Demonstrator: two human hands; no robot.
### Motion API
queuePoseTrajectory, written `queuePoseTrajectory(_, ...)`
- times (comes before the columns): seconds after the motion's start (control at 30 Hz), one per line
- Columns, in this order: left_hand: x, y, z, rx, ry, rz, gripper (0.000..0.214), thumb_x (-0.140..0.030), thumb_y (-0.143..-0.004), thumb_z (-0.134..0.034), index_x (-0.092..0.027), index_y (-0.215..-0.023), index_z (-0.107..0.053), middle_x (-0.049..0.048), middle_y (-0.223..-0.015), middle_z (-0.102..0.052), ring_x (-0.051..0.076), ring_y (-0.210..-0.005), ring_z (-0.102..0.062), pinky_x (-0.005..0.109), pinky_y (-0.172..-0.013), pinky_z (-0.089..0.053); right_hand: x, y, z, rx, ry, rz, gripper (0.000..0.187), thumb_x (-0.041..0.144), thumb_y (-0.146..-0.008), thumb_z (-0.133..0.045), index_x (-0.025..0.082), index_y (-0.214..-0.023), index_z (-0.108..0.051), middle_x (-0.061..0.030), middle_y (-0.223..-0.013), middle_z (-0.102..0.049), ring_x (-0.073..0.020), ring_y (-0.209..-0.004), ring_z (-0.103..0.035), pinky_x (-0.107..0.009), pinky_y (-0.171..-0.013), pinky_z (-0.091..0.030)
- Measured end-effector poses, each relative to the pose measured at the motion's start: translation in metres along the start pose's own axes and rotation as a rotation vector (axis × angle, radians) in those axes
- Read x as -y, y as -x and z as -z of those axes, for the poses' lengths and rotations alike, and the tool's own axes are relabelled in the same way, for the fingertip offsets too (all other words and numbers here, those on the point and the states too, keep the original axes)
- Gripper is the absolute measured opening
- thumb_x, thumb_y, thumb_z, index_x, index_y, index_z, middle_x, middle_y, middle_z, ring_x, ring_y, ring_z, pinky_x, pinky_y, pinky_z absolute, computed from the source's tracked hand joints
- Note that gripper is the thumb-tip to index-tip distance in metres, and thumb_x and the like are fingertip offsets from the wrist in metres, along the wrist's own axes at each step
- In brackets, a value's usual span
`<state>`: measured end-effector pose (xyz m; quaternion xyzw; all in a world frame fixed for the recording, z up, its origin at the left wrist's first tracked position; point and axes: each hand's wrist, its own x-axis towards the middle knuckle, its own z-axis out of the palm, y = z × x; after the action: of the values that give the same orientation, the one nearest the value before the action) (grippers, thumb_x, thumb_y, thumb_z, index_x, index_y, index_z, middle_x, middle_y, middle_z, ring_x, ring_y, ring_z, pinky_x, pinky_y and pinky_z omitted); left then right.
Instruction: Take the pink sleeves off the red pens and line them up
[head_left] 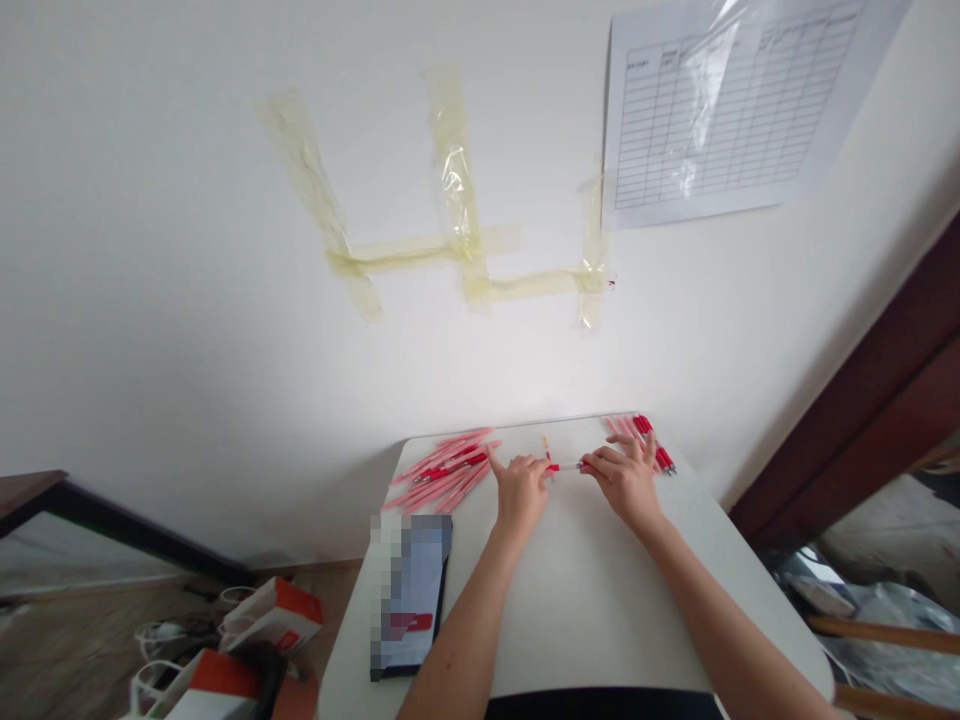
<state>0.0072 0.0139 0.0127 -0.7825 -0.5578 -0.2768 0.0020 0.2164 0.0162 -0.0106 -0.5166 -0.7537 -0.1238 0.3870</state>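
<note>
On a small white table (585, 600) against the wall, my left hand (519, 490) and my right hand (624, 478) meet over a thin red and clear pen part (566, 466). Each hand pinches one end of it, with the fingers curled. A pile of pink and red pen barrels (442, 468) lies just left of my left hand. A smaller bunch of red pens (651, 438) lies at the far right, partly behind my right hand. A short orange piece (546, 446) rests beyond the hands.
A dark phone or tablet (409, 595) lies on the table's left edge. Orange and white boxes (271, 612) and cables sit on the floor at left. Yellowed tape strips (457, 210) and a printed grid sheet (727, 100) hang on the wall. A dark wooden frame (862, 420) stands at right.
</note>
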Motion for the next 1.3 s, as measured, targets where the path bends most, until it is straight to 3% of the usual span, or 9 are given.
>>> queuePoseTrajectory(0.2,0.003,0.002,-0.004,-0.033,0.034,0.006,0.016,-0.029,-0.090,-0.065,-0.037,-0.100,-0.074,-0.0001,-0.098,-0.078,0.027,-0.120,-0.057,0.074,-0.116,0.012,-0.006,0.004,-0.007,0.023,-0.031,-0.025,0.018,0.044,-0.094,-0.061,0.035,-0.093,-0.076,0.0001,-0.089,-0.076,-0.0294,-0.110,-0.056,-0.068,-0.116,-0.004)
queuePoseTrajectory(0.43,0.008,0.003,-0.002,-0.073,-0.001,0.043,0.038,-0.032,-0.087,-0.068,-0.037,-0.124,-0.064,0.0042,-0.126,-0.070,0.031,-0.136,-0.046,0.073,-0.119,-0.007,-0.013,0.006,-0.010,0.028,-0.054,-0.112,0.028,0.045,-0.098,-0.051,0.033,-0.093,-0.076,-0.0026,-0.090,-0.075,-0.0294,-0.107,-0.055,-0.066,-0.113,-0.017)
queuePoseTrajectory(0.53,0.008,0.004,-0.006,-0.073,-0.043,0.089,0.026,-0.033,-0.083,-0.071,-0.033,-0.109,-0.070,0.0055,-0.132,-0.065,0.034,-0.139,-0.041,0.074,-0.118,-0.009,-0.018,0.006,-0.010,-0.030,-0.037,-0.163,0.030,0.047,-0.097,-0.052,0.031,-0.092,-0.077,-0.0045,-0.090,-0.074,-0.0301,-0.106,-0.053,-0.061,-0.108,-0.026)
queuePoseTrajectory(0.67,0.005,0.005,-0.018,-0.055,-0.068,0.115,0.010,-0.035,-0.082,-0.072,-0.027,-0.089,-0.072,0.0058,-0.132,-0.063,0.036,-0.138,-0.040,0.079,-0.116,-0.005,-0.023,0.007,-0.009,-0.083,-0.001,-0.217,0.032,0.049,-0.097,-0.052,0.029,-0.091,-0.076,-0.0055,-0.091,-0.073,-0.0316,-0.109,-0.051,-0.061,-0.107,-0.026)
queuePoseTrajectory(0.87,-0.001,0.001,-0.027,-0.088,-0.098,0.130,0.021,-0.045,-0.082,-0.071,-0.024,-0.084,-0.070,0.0085,-0.127,-0.064,0.036,-0.135,-0.042,0.079,-0.116,-0.003,-0.023,0.007,-0.011,-0.088,0.032,-0.234,0.034,0.049,-0.097,-0.050,0.028,-0.089,-0.076,-0.0067,-0.089,-0.072,-0.0318,-0.110,-0.051,-0.063,-0.108,-0.024)
queuePoseTrajectory(1.13,-0.001,0.002,-0.027,-0.084,-0.089,0.094,0.007,-0.029,-0.083,-0.067,-0.024,-0.081,-0.072,0.0076,-0.125,-0.066,0.034,-0.133,-0.044,0.079,-0.116,0.003,-0.024,0.008,-0.012,-0.092,0.014,-0.212,0.037,0.051,-0.097,-0.048,0.028,-0.089,-0.075,-0.0067,-0.088,-0.072,-0.0322,-0.108,-0.051,-0.060,-0.106,-0.026)
queuePoseTrajectory(1.3,0.000,0.003,-0.028,-0.087,-0.082,0.098,0.014,-0.017,-0.082,-0.062,-0.023,-0.075,-0.072,0.0068,-0.123,-0.068,0.033,-0.132,-0.046,0.079,-0.116,0.001,-0.025,0.008,-0.012,-0.080,-0.005,-0.241,0.035,0.050,-0.097,-0.051,0.027,-0.089,-0.076,-0.0067,-0.087,-0.072,-0.0317,-0.108,-0.050,-0.058,-0.105,-0.028)
